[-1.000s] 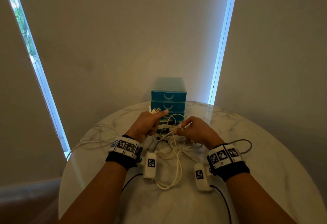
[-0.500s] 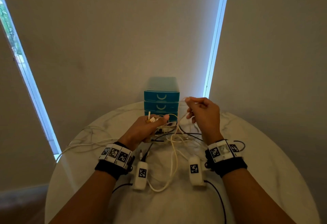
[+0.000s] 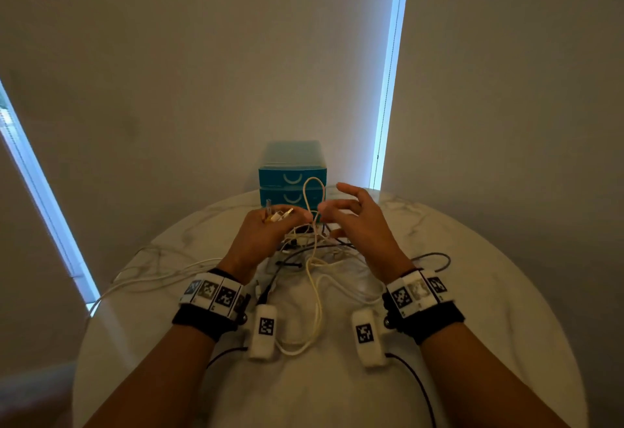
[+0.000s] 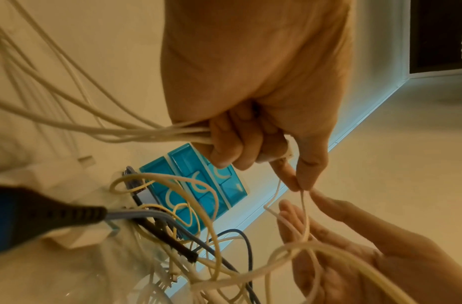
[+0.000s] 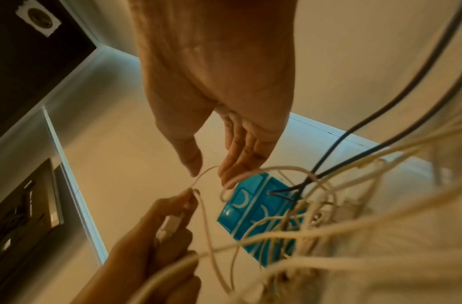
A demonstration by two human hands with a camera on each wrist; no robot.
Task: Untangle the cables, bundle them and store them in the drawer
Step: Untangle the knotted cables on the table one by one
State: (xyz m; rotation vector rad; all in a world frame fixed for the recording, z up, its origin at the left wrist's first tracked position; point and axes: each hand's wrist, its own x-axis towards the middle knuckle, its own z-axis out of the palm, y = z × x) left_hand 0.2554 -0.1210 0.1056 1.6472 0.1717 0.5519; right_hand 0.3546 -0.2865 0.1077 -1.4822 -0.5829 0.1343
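Note:
My left hand (image 3: pixel 266 235) grips a bundle of white cables (image 4: pixel 151 131) in its curled fingers, plug ends sticking out on top. Its thumb and forefinger also pinch one thin white cable (image 4: pixel 304 205). That cable rises in a loop (image 3: pixel 314 178) in front of the teal drawer unit (image 3: pixel 292 174), whose drawers are closed. My right hand (image 3: pixel 358 225) hovers just right of the loop, fingers spread and straight. In the right wrist view the thin cable (image 5: pixel 203 173) runs between its thumb and fingertips without being pinched. The tangle (image 3: pixel 317 258) of white and dark cables lies under both hands.
The round marble table (image 3: pixel 489 309) carries everything. A white cable (image 3: pixel 152 279) trails off its left edge, and a dark cable (image 3: pixel 439 255) curls to the right of my right wrist. Walls and window strips stand behind the drawer unit.
My right hand, raised and pinching a cable half a second ago, has dropped toward the left hand and opened its fingers. A loop now stands between the hands. The left hand keeps its bundle.

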